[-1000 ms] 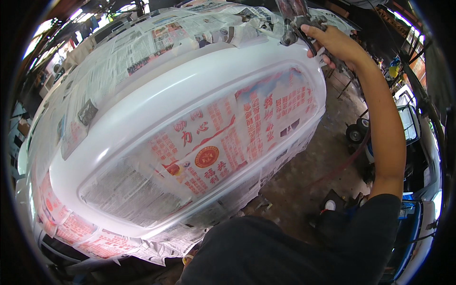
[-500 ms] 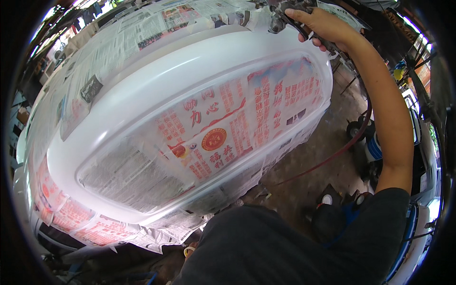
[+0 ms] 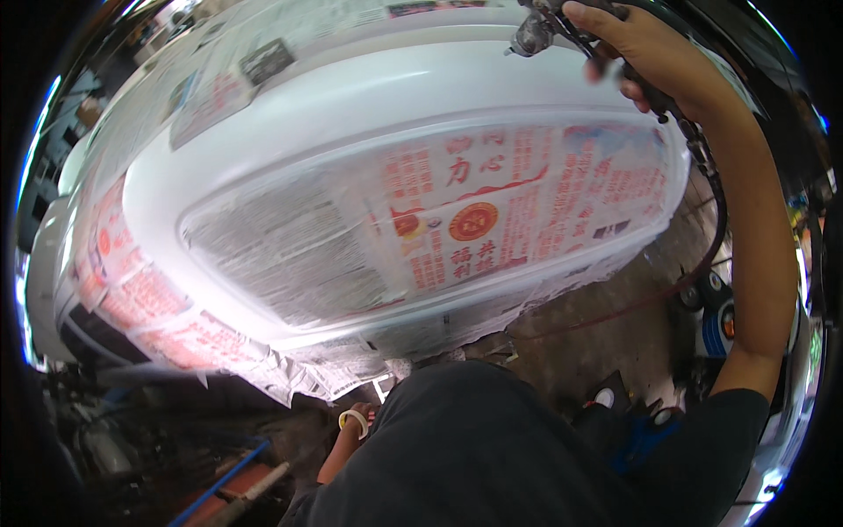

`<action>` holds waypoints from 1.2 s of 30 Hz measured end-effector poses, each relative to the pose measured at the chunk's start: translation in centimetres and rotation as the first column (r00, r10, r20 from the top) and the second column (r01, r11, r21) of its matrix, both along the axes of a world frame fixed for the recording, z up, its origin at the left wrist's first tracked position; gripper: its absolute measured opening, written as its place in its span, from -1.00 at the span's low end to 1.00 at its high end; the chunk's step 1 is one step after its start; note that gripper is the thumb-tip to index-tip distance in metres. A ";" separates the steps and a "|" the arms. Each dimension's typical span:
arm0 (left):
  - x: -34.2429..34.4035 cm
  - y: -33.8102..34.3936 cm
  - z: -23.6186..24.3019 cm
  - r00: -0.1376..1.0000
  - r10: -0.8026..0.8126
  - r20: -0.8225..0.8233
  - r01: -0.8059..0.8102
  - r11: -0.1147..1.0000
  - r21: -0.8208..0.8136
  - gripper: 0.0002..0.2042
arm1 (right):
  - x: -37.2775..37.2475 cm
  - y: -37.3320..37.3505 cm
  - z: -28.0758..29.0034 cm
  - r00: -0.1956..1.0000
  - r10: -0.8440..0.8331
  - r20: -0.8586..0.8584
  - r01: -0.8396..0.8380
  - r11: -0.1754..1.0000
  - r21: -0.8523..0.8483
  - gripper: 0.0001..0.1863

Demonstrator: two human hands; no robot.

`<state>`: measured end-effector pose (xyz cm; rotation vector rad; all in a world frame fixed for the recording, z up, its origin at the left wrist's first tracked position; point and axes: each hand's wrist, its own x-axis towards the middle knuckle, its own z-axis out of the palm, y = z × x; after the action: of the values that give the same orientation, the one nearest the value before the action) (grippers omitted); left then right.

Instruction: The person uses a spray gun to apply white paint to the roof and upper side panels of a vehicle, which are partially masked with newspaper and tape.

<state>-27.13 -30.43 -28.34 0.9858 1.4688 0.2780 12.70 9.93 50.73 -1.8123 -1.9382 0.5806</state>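
My right hand (image 3: 654,57) is closed around a spray gun (image 3: 534,37) at the upper right. The gun's nozzle points left, over the upper edge of a glossy white vehicle panel (image 3: 351,83). Newspaper sheets (image 3: 474,198) with red and black print mask the wide recessed area inside that white frame. Low in the middle, my left hand (image 3: 369,411) shows only partly beside my dark shirt, with its fingers mostly hidden. A pale yellowish ring (image 3: 353,422) circles the left wrist.
A hose (image 3: 716,237) hangs from the gun and trails across the concrete floor (image 3: 562,351). More newspaper (image 3: 145,299) covers the vehicle's left side. Wheeled items (image 3: 707,303) stand at the right. A blue rod (image 3: 219,483) lies at the lower left.
The view has turned, so the vehicle sits further right in the picture. The spray gun has moved left along the panel's upper edge. More of my left hand and wrist shows.
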 end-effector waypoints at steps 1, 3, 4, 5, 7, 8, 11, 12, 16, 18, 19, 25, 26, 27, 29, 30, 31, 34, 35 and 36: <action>0.1 -0.3 -0.4 1.000 0.003 0.004 -0.004 0.999 0.033 -0.76 | -0.8 -0.4 0.1 0.999 0.040 -0.001 -0.040 0.999 -0.001 -0.54; 1.1 -0.9 -0.5 1.000 0.008 0.026 -0.012 0.991 0.133 -0.77 | -3.4 -0.5 0.0 0.999 0.042 0.022 -0.042 0.999 -0.017 -0.57; 1.7 -0.8 -0.2 0.999 0.006 0.047 -0.015 0.980 0.197 -0.77 | -4.3 -0.7 0.1 0.993 0.115 0.023 -0.115 0.993 -0.022 -0.56; 1.9 -1.0 -0.1 0.998 0.006 0.059 -0.021 0.968 0.251 -0.77 | -4.9 -0.8 0.3 0.983 0.183 0.018 -0.183 0.983 -0.030 -0.56; 1.9 -2.3 -0.3 0.996 0.031 0.082 -0.053 0.958 0.283 -0.76 | -5.9 -0.7 0.3 0.966 0.260 0.010 -0.260 0.965 -0.024 -0.55; 1.9 -2.9 -0.7 0.995 0.049 0.083 -0.072 0.953 0.296 -0.75 | -6.7 -0.9 0.3 0.964 0.267 0.013 -0.267 0.964 -0.005 -0.54; 1.9 -3.6 -0.9 0.978 0.198 0.071 -0.194 0.979 -0.056 -0.77 | -8.5 -1.0 0.1 0.946 0.323 -0.015 -0.323 0.946 0.017 -0.52; 2.4 -3.6 -0.4 0.963 0.268 0.042 -0.257 0.950 -0.176 -0.78 | -10.0 -1.1 0.1 0.951 0.310 -0.005 -0.310 0.951 0.004 -0.51; 4.8 -4.7 0.3 0.863 0.497 -0.090 -0.489 0.779 -0.393 -0.80 | -15.2 -1.9 0.3 0.944 0.328 0.039 -0.326 0.944 -0.049 -0.48; 4.7 -5.0 -1.9 0.810 0.579 -0.090 -0.562 0.724 -0.399 -0.78 | -15.0 -2.0 0.6 0.886 0.462 -0.031 -0.463 0.886 -0.032 -0.47; 4.9 -5.3 -2.7 0.763 0.645 -0.047 -0.594 0.671 -0.444 -0.80 | -15.2 -1.9 0.4 0.869 0.492 -0.055 -0.493 0.870 -0.014 -0.47; 4.5 -7.0 -2.6 0.947 -0.195 -0.255 0.202 0.979 0.002 -0.65 | -22.2 -4.4 -0.3 0.866 0.499 -0.040 -0.499 0.867 0.003 -0.42; 5.5 -9.7 -2.6 0.820 -0.323 -0.473 0.452 0.872 0.187 -0.56 | -24.9 -4.1 -1.0 0.839 0.543 -0.031 -0.544 0.838 -0.039 -0.41; 5.7 -7.8 -2.9 0.940 -0.171 -0.294 0.189 0.981 0.036 -0.59 | -24.8 -4.9 -0.5 0.856 0.516 0.003 -0.516 0.856 -0.032 -0.39; 9.1 -7.9 -3.5 0.809 0.572 -0.134 -0.584 0.759 -0.288 -0.59 | -26.6 -5.4 -0.5 0.831 0.556 0.014 -0.555 0.831 -0.046 -0.38; 9.2 -8.2 -3.6 0.784 0.606 -0.131 -0.612 0.722 -0.323 -0.58 | -27.1 -5.5 -0.6 0.815 0.579 -0.006 -0.579 0.814 -0.044 -0.37; 9.3 -8.5 -3.7 0.759 0.639 -0.130 -0.637 0.684 -0.357 -0.56 | -27.7 -5.6 -0.7 0.799 0.601 -0.026 -0.602 0.798 -0.041 -0.37; 9.5 -9.6 -4.9 0.717 0.673 -0.185 -0.682 0.622 -0.384 -0.58 | -29.0 -4.4 -1.8 0.676 0.721 -0.149 -0.729 0.684 0.003 -0.36; 11.1 -10.5 -4.7 0.686 0.697 -0.208 -0.710 0.580 -0.398 -0.59 | -31.0 -4.3 -2.6 0.622 0.762 -0.181 -0.775 0.632 -0.007 -0.36; 11.6 -10.8 -5.0 0.667 0.724 -0.179 -0.724 0.570 -0.389 -0.60 | -31.7 -4.4 -2.7 0.591 0.778 -0.212 -0.796 0.605 0.000 -0.37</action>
<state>-15.58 -41.20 -33.30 -0.0415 1.7838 0.5156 -19.04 5.50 48.02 -0.7633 -2.5530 1.0885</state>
